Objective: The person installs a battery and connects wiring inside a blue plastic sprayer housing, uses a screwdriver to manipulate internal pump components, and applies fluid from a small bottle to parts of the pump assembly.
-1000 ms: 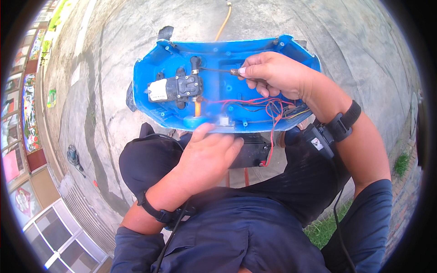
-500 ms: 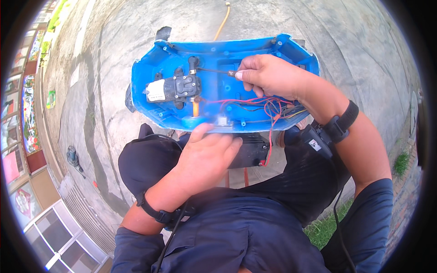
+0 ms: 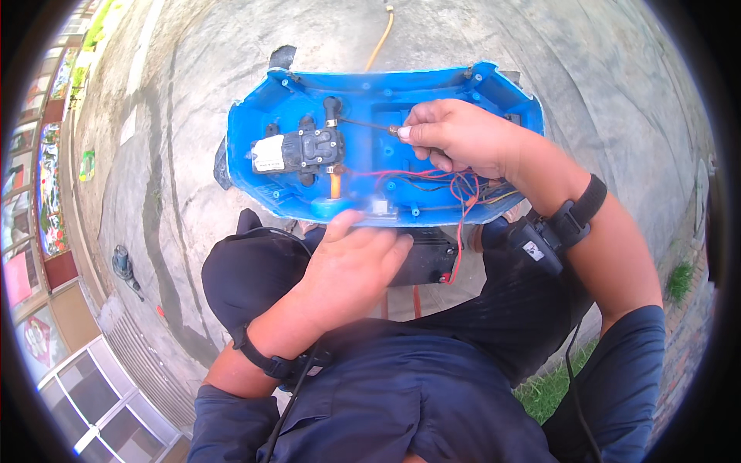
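Note:
A blue plastic housing [image 3: 363, 83] lies open side up in front of my knees. Inside its left half is a small black pump [image 3: 305, 150] with a white label. Between thumb and fingers, my right hand [image 3: 448, 135] grips a thin screwdriver [image 3: 370, 123]. Its shaft reaches left to the metal clamp [image 3: 332, 123] below the pump's black elbow fitting [image 3: 332, 106]. My left hand [image 3: 351, 262] is closed on the housing's near edge, thumb by the rim, its other fingertips hidden. A short orange hose [image 3: 336, 185] runs from the pump toward that edge.
Red and black wires [image 3: 463, 185] tangle in the housing's right part. Below the near edge sits a black battery-like box [image 3: 424, 258], joined by a red wire. A yellow hose [image 3: 380, 42] trails beyond the housing. A corded power tool [image 3: 123, 266] lies on the concrete at left.
The housing has shifted slightly right and down in view. The screwdriver stays at the clamp, while my right fingers have changed their pose slightly around its handle.

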{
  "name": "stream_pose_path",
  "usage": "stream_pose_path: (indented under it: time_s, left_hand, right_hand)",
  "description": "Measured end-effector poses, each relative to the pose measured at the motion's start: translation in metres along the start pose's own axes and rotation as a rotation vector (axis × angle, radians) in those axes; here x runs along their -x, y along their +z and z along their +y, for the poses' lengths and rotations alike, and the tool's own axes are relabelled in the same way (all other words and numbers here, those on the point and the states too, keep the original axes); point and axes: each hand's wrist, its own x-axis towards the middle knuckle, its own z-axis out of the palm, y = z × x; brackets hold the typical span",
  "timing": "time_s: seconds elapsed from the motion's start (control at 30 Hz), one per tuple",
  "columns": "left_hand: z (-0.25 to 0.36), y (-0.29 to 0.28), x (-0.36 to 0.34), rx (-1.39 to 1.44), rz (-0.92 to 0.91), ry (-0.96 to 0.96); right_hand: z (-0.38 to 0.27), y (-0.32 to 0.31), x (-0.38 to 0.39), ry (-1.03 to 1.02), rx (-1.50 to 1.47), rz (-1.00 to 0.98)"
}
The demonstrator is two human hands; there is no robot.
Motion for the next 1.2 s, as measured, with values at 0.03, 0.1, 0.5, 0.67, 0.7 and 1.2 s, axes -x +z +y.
stream_pose_path:
  time_s: [0.03, 0.1, 0.5, 0.67, 0.7, 1.2]
  left_hand:
    - [0.000, 0.000, 0.001, 0.000, 0.000, 0.000]
    - [-0.001, 0.001, 0.000, 0.005, 0.000, 0.012]
    - [-0.001, 0.000, -0.002, -0.002, 0.026, 0.022]
    - [-0.001, 0.000, -0.002, 0.005, 0.039, 0.028]
    - [-0.001, 0.000, -0.002, 0.004, 0.033, 0.026]
    - [-0.002, 0.000, -0.003, -0.003, 0.017, 0.003]
  right_hand:
    - [0.000, -0.003, 0.000, 0.026, -0.060, -0.042]
    - [-0.002, -0.007, 0.000, 0.054, -0.121, -0.084]
    - [-0.003, -0.012, -0.005, 0.037, -0.190, -0.124]
    - [-0.003, -0.010, -0.004, 0.066, -0.198, -0.121]
    - [-0.003, -0.010, -0.005, 0.066, -0.198, -0.121]
    - [0.006, 0.010, -0.003, -0.459, 0.859, 0.244]
